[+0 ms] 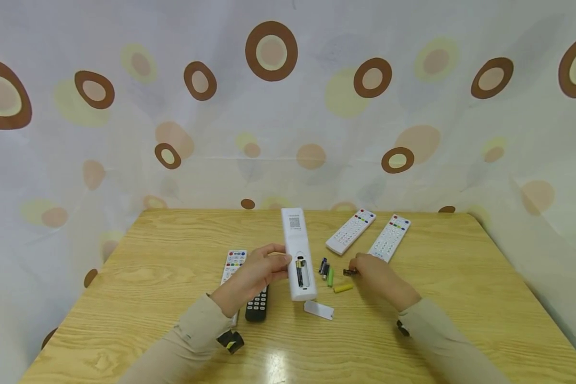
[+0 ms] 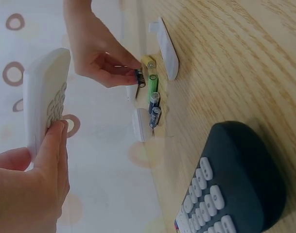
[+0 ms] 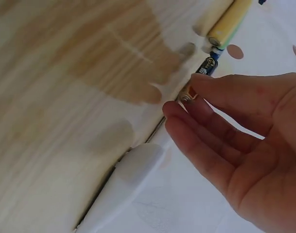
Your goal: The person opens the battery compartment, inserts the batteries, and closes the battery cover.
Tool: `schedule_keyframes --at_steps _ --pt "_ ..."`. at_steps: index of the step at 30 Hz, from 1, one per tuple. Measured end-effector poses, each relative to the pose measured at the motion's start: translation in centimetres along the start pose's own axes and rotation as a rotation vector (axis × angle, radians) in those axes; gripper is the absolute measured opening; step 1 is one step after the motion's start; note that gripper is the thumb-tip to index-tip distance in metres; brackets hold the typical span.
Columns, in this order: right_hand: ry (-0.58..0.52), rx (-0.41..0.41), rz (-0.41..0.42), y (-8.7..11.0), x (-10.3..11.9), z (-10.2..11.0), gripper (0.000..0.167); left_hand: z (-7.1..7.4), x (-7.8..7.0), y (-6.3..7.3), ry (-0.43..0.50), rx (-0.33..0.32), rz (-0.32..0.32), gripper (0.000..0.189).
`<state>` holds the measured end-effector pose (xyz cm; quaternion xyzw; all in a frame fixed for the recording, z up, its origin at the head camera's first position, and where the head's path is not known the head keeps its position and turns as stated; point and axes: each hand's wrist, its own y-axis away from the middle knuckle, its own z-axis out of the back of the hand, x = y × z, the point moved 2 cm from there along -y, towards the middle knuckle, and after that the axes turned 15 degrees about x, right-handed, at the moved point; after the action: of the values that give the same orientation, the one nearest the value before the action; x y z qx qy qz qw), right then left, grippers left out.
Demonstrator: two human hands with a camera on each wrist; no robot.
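Note:
My left hand (image 1: 257, 272) grips a white remote control (image 1: 296, 234) raised over the table, its back toward me in the head view. The battery compartment is uncovered; a black-and-gold battery (image 1: 300, 273) lies in its left side, and the right side looks pale. In the left wrist view, fingertips press the remote's button face. My right hand (image 1: 375, 274) pinches a small dark battery (image 3: 189, 93) between thumb and fingertips, close over the tabletop. Beside that hand lie a yellow battery (image 1: 343, 288), a green battery (image 1: 330, 277) and dark blue batteries (image 1: 323, 265).
A white battery cover (image 1: 319, 310) lies on the wooden table (image 1: 173, 240) below the raised remote. Two white remotes (image 1: 350, 232) lie behind the right hand. A black remote (image 1: 256, 308) and another white remote (image 1: 234, 260) lie under the left forearm. Patterned cloth (image 1: 288, 106) hangs behind.

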<state>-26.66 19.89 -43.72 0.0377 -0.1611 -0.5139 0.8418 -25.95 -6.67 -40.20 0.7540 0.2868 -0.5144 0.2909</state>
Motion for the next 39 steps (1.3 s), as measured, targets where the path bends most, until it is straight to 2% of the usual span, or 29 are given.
schedule_keyframes --at_steps 3,9,17,23,25,29,39 --pt "-0.042 -0.045 0.022 0.4 0.4 0.4 0.009 -0.1 0.0 0.0 -0.001 0.004 0.003 0.036" --pt "-0.113 -0.188 0.126 1.4 2.4 1.6 0.013 -0.2 -0.1 -0.1 -0.009 0.008 -0.003 0.035" --pt "-0.116 -0.372 0.224 2.8 5.4 3.0 0.021 -0.5 -0.4 -0.3 -0.006 -0.006 -0.012 0.033" --pt "-0.134 -0.571 0.408 3.9 7.9 3.7 0.026 -0.6 -0.4 -0.2 -0.025 -0.008 -0.017 0.032" --pt "-0.133 -0.610 0.462 4.2 8.8 3.8 0.026 -0.7 -0.3 -0.3 -0.032 -0.014 -0.021 0.032" --pt "-0.108 -0.627 0.506 4.7 10.3 3.7 0.026 -0.9 -0.3 -0.4 -0.039 -0.015 -0.019 0.031" --pt "-0.045 -0.637 0.477 4.8 12.2 3.3 0.016 -1.0 -0.1 -0.4 -0.054 -0.011 -0.012 0.032"
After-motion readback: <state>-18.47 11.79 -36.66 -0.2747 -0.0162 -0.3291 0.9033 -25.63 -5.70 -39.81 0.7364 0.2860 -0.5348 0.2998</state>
